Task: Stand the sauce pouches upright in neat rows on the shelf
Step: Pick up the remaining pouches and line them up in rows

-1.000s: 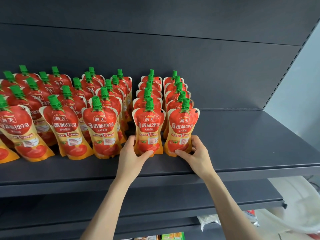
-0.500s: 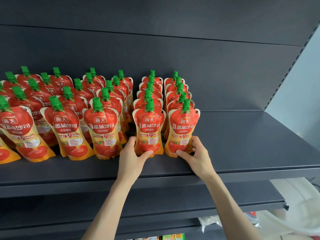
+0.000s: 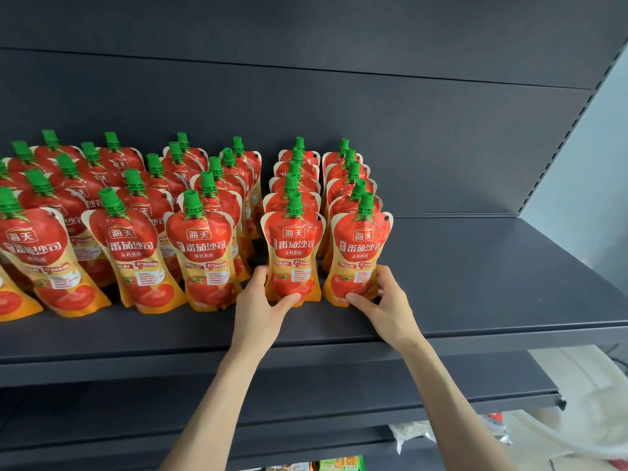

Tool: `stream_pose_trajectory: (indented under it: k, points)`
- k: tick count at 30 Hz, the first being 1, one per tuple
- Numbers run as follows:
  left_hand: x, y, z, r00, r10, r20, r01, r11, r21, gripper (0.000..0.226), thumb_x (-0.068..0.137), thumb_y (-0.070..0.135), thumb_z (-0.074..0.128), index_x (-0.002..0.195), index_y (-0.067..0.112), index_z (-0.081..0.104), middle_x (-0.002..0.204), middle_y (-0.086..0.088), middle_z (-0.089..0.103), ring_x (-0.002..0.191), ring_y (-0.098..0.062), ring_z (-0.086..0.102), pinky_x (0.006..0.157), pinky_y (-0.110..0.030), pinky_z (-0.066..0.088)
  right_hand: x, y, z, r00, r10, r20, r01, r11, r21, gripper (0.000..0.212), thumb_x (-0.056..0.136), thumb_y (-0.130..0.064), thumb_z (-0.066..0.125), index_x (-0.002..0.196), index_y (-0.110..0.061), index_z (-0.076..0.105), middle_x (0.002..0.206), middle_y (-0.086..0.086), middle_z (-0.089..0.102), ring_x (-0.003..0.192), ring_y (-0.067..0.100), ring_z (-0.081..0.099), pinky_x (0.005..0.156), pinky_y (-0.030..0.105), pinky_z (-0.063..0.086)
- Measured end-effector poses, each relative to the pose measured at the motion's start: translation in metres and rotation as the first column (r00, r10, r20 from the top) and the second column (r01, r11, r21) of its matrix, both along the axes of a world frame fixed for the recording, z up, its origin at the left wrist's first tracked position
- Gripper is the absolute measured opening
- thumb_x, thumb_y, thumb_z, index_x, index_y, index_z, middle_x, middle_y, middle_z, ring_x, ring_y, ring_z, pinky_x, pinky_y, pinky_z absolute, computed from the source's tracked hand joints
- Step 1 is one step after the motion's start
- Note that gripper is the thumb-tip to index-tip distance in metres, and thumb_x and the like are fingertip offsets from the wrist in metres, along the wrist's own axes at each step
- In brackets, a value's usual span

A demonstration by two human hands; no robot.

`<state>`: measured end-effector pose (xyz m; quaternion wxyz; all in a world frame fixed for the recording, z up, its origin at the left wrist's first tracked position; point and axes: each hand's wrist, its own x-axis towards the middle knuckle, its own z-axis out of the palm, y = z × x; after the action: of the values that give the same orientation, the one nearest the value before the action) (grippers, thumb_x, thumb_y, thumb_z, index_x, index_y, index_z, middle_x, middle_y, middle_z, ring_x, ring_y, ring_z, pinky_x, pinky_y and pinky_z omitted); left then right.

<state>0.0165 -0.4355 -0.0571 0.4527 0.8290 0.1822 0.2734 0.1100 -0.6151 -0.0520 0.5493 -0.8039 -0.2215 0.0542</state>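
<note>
Pouches [image 3: 294, 246] are standing upright ahead, and we are gripping two front ones low, left hand [image 3: 261, 309] beside right hand [image 3: 387, 304].

Reaching forward, my left hand [image 3: 261, 304] grips the left pouch [image 3: 294, 246] low down, my right hand [image 3: 387, 304] the right pouch [image 3: 361, 249].

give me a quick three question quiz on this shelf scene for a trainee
1. True or false: the left hand grips the base of an upright pouch.
2. What colour are the caps on the pouches? A blue, B green, C white.
3. Fill in: the right hand grips the front pouch of the row furthest ____.

Key: 1 true; 2 B; 3 right.
</note>
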Motion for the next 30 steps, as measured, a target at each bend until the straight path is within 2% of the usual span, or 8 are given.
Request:
stream_pose_trajectory:
  k: [5, 7, 20, 23, 27, 30]
  points:
    - [0.0007, -0.0002, -0.0013, 1.0, 0.01, -0.012, -0.01, 1.0, 0.002, 0.051, 0.078, 0.028, 0.073, 0.12, 0.016, 0.048, 0.12, -0.001, 0.061, 0.108, -0.016, 0.058, 0.087, -0.027, 0.047, 0.0002, 0.0004, -0.0003, 1.0, -0.002, -0.004, 0.002, 1.0, -0.006, 0.042, 0.083, -0.021, 0.069, 0.117, -0.019, 0.044, 0.117, -0.008, 0.057, 0.103, 0.007, 0.055, 0.073, 0.006, 0.043]
    - [0.0014, -0.0004, -0.0013, 1.0, 0.015, -0.015, -0.015, 1.0, 0.007, 0.05, 0.078, 0.028, 0.073, 0.12, 0.016, 0.048, 0.12, -0.001, 0.061, 0.109, -0.018, 0.058, 0.086, -0.025, 0.046, 0.0006, 0.0004, -0.0006, 1.0, -0.004, -0.001, 0.004, 1.0, -0.015, 0.043, 0.083, -0.022, 0.068, 0.118, -0.018, 0.044, 0.117, -0.008, 0.057, 0.104, 0.008, 0.054, 0.074, 0.006, 0.042]
    - [0.001, -0.0018, 0.0005, 0.999, 0.026, -0.022, -0.025, 1.0, 0.01, 0.051, 0.078, 0.027, 0.073, 0.121, 0.016, 0.048, 0.121, -0.001, 0.06, 0.11, -0.017, 0.058, 0.084, -0.022, 0.043, -0.0002, 0.0003, 0.0004, 1.0, -0.011, 0.004, 0.011, 0.999, -0.035, 0.045, 0.083, -0.021, 0.069, 0.12, -0.017, 0.044, 0.119, -0.005, 0.058, 0.104, 0.009, 0.055, 0.076, 0.008, 0.042]
    - [0.0004, -0.0032, 0.0011, 1.0, 0.018, -0.023, -0.018, 1.0, 0.001, 0.051, 0.078, 0.027, 0.073, 0.121, 0.016, 0.047, 0.121, 0.0, 0.059, 0.108, -0.013, 0.056, 0.084, -0.022, 0.043, 0.0001, 0.0001, 0.0005, 1.0, -0.009, -0.005, 0.008, 0.999, -0.039, 0.045, 0.082, -0.022, 0.07, 0.119, -0.017, 0.044, 0.118, -0.005, 0.058, 0.103, 0.009, 0.055, 0.078, 0.01, 0.041]
    - [-0.0005, -0.0046, 0.0009, 0.999, 0.022, -0.024, -0.022, 1.0, 0.008, 0.058, 0.076, 0.029, 0.075, 0.124, 0.015, 0.045, 0.123, -0.001, 0.058, 0.109, -0.013, 0.056, 0.082, -0.018, 0.043, -0.0012, -0.0014, 0.0007, 1.0, -0.016, -0.004, 0.016, 1.0, -0.026, 0.044, 0.081, -0.022, 0.072, 0.116, -0.019, 0.046, 0.115, -0.005, 0.061, 0.098, 0.004, 0.057, 0.07, 0.008, 0.044]
    - [-0.0022, -0.0047, -0.0004, 1.0, 0.029, 0.002, -0.029, 1.0, -0.003, 0.065, 0.075, 0.031, 0.076, 0.129, 0.015, 0.042, 0.124, 0.0, 0.057, 0.104, -0.006, 0.054, 0.076, -0.006, 0.041, -0.003, -0.0027, 0.0007, 0.999, -0.032, 0.009, 0.032, 0.999, -0.002, 0.051, 0.079, -0.023, 0.074, 0.121, -0.019, 0.045, 0.112, -0.009, 0.06, 0.094, -0.002, 0.057, 0.069, 0.006, 0.045]
